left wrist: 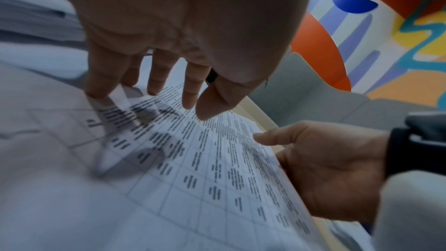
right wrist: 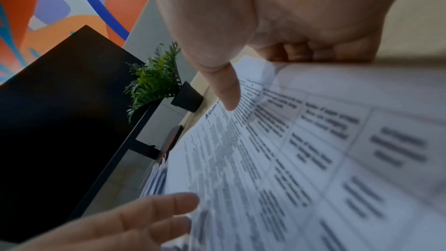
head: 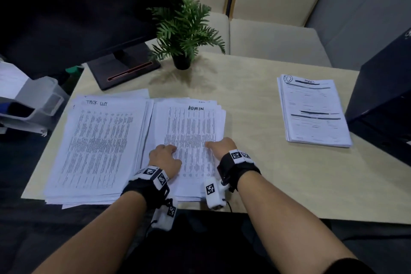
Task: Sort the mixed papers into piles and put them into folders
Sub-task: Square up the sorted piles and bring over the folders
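Note:
Three paper piles lie on the desk. The pile headed "TASK LIST" (head: pixel 97 147) is at the left, the pile headed "ADMIN" (head: pixel 191 127) in the middle, and a pile of forms (head: pixel 313 111) at the right. My left hand (head: pixel 165 155) rests on the ADMIN pile's left part, its straight fingertips (left wrist: pixel 152 91) touching the top sheet (left wrist: pixel 217 169). My right hand (head: pixel 222 145) holds the ADMIN pile's right edge. Its thumb (right wrist: pixel 226 91) lies on top of the paper (right wrist: pixel 289 159) and its fingers (right wrist: pixel 301 52) curl under the edge. How many sheets it holds I cannot tell.
A black monitor (head: pixel 77 6) on its stand and a potted fern (head: pixel 184 29) stand at the desk's back. Grey stacked trays (head: pixel 31 104) sit off the left edge. A dark box (head: pixel 382 87) stands at the right. A beige sofa (head: pixel 278 40) lies beyond the desk.

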### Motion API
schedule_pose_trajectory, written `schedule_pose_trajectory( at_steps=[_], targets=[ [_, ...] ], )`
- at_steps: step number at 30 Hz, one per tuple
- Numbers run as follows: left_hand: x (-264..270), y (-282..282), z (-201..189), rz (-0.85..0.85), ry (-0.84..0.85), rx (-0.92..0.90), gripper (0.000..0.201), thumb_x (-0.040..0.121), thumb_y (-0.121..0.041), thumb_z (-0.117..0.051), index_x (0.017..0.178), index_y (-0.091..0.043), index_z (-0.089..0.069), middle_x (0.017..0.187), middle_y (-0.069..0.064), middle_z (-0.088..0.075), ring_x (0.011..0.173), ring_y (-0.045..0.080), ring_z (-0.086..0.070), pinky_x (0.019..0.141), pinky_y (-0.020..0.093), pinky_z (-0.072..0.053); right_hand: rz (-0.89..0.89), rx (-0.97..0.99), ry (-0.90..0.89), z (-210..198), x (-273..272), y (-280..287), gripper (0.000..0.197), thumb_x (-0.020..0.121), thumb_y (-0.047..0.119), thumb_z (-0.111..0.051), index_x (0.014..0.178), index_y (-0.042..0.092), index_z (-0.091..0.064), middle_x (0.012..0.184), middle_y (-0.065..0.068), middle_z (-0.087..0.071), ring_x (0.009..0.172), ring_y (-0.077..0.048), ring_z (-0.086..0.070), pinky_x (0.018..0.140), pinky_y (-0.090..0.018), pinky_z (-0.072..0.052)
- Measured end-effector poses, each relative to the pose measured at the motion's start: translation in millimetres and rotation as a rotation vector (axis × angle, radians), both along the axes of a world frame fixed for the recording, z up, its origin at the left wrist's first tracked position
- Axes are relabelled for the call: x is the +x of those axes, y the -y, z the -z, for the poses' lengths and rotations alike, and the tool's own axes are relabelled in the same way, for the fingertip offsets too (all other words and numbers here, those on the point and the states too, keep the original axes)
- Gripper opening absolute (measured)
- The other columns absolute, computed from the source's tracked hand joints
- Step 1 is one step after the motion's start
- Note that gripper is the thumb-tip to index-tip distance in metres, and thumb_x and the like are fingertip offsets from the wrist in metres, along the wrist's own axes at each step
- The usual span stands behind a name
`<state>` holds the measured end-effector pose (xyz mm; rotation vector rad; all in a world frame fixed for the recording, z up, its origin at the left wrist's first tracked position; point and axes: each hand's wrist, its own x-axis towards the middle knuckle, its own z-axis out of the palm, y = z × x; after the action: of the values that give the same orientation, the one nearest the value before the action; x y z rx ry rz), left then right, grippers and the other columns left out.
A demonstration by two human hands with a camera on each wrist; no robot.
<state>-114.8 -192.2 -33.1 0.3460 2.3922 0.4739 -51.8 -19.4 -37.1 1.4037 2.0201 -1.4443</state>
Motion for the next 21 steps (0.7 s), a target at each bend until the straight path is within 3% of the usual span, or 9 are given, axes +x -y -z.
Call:
schedule_pose_trajectory(
  at_steps=[4,7,10,12,15,21],
  targets=[
    [-4,1,-1,-0.006,0.021,-0.004,0.053,0.086,-0.02,-0.053,0.138,-0.019,-0.046,0.143,0.01,-0.04,0.131,0.033,-0.032,0.11,0.039,-0.029,0.006,0.009,0.092,-2,-9,3,0.048,0.083,0.036,-0.065,0.121,0.007,-0.057,0.12,-0.012,-0.059,0.093,-0.027,-0.06,0.078,-0.03,-0.048],
    [-5,1,-4,0.005,0.023,0.001,0.051,0.086,-0.02,-0.053,0.137,-0.019,-0.046,0.142,0.011,-0.04,0.13,0.032,-0.033,0.109,0.038,-0.029,0.022,0.036,0.068,1,-9,4,0.048,0.084,0.029,-0.064,0.125,0.007,-0.053,0.121,-0.012,-0.061,0.095,-0.027,-0.061,0.076,-0.03,-0.049],
    [-4,3,-4,-0.01,0.016,0.033,0.05,0.086,-0.018,-0.053,0.136,-0.017,-0.048,0.142,0.01,-0.04,0.131,0.031,-0.033,0.111,0.037,-0.028,0.088,-0.033,0.035,1,-7,3,0.055,0.087,0.024,-0.065,0.133,0.002,-0.044,0.126,-0.014,-0.057,0.104,-0.03,-0.058,0.078,-0.031,-0.043],
    [-2,4,-2,-0.028,0.011,0.056,0.049,0.086,-0.017,-0.054,0.135,-0.016,-0.05,0.143,0.009,-0.041,0.132,0.03,-0.033,0.112,0.037,-0.027,0.073,-0.057,0.008,1,-7,2,0.05,0.089,0.021,-0.064,0.132,0.001,-0.048,0.126,-0.014,-0.059,0.107,-0.03,-0.058,0.08,-0.03,-0.042],
    [0,6,-1,-0.048,0.019,0.083,0.048,0.085,-0.017,-0.055,0.133,-0.016,-0.051,0.143,0.008,-0.041,0.133,0.029,-0.031,0.113,0.039,-0.027,-0.015,-0.005,-0.032,3,-6,4,0.034,0.091,0.014,-0.062,0.123,0.005,-0.054,0.12,-0.012,-0.061,0.094,-0.025,-0.055,0.078,-0.028,-0.041],
    [1,2,0,-0.129,0.009,0.226,0.05,0.085,-0.012,-0.057,0.134,-0.015,-0.048,0.139,0.01,-0.044,0.124,0.027,-0.046,0.108,0.039,-0.036,0.005,0.067,-0.204,-12,25,-16,0.037,0.09,0.007,-0.061,0.126,0.012,-0.055,0.119,-0.007,-0.063,0.099,-0.022,-0.059,0.081,-0.03,-0.046]
  ],
)
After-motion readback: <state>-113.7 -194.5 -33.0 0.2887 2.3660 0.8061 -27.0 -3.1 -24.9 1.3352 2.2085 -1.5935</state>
